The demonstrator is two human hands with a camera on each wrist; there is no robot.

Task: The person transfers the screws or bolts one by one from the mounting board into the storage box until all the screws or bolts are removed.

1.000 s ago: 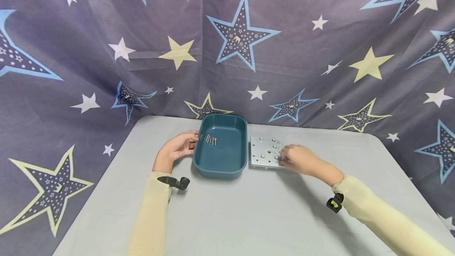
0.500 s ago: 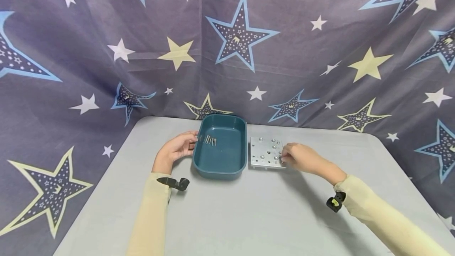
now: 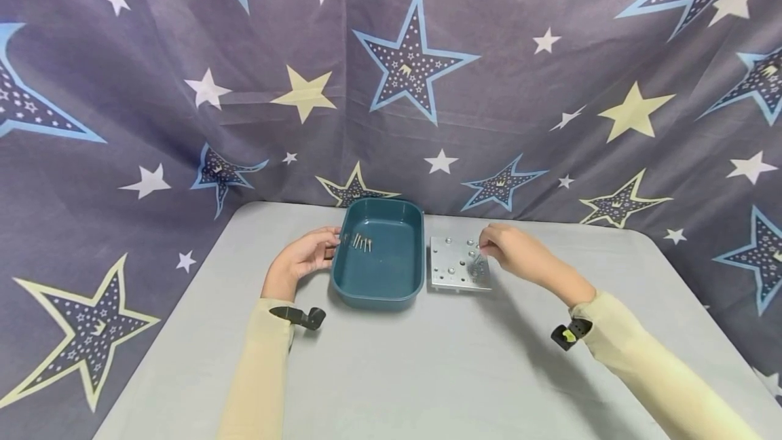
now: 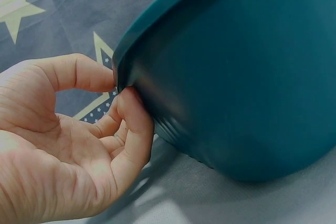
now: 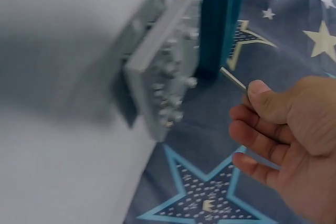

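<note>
A teal plastic bin (image 3: 380, 303) stands left of a silver metal plate (image 3: 446, 280) studded with round-headed screws. My left hand (image 3: 310, 252) pinches the bin's left rim between thumb and fingers, clearer in the left wrist view. Several thin metal screws (image 3: 362, 242) lie along that side inside the bin. Over the plate's right side hovers my right hand (image 3: 513, 250). Its thumb and forefinger pinch a thin metal screw (image 5: 234, 78), its slim shank pointing out beyond the fingertips, apart from the plate. The screw's other end is hidden in the fingers.
Both objects rest on a pale grey table (image 3: 391, 372). A dark cloth (image 3: 403, 141) with printed stars hangs behind and beside it. The plate sits raised slightly off the tabletop.
My right hand has risen from the plate's near right corner and moved back, away from me, with the screw pinched. My left hand and the bin have stayed put.
</note>
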